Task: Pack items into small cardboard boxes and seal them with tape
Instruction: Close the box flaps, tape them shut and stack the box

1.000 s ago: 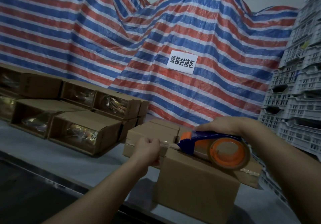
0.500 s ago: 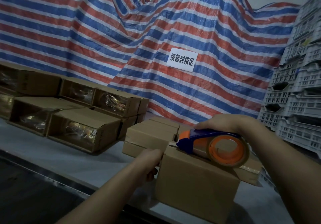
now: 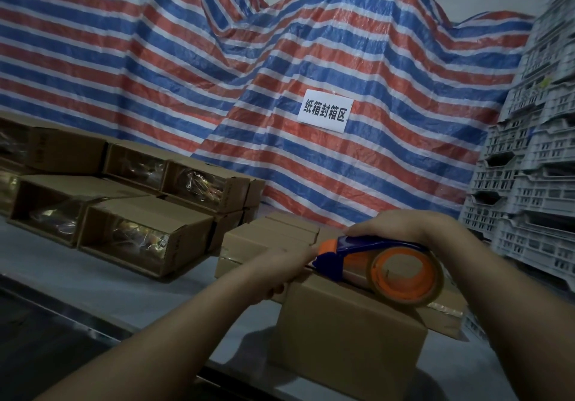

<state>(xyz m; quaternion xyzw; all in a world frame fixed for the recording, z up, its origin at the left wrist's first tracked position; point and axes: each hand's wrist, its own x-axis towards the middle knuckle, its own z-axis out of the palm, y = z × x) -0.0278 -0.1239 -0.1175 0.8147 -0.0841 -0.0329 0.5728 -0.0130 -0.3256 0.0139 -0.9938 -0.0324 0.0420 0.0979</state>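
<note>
Left hand (image 3: 273,271) fingers hidden behind box (image 3: 348,335), dim light

Dim room, striped tarpaulin (image 3: 186,74), grey crates (image 3: 535,167)

The scene is dim overall, and the foreground is darkest: the forearms and the near edge of the table (image 3: 93,279) sink into murk. The striped tarp (image 3: 155,67) and the white sign (image 3: 325,110) behind are the brightest and sharpest parts. Plastic inside the open boxes (image 3: 137,239) shows faint glints. The crates (image 3: 535,167) at the right edge lean and bend from wide-angle distortion.
</note>
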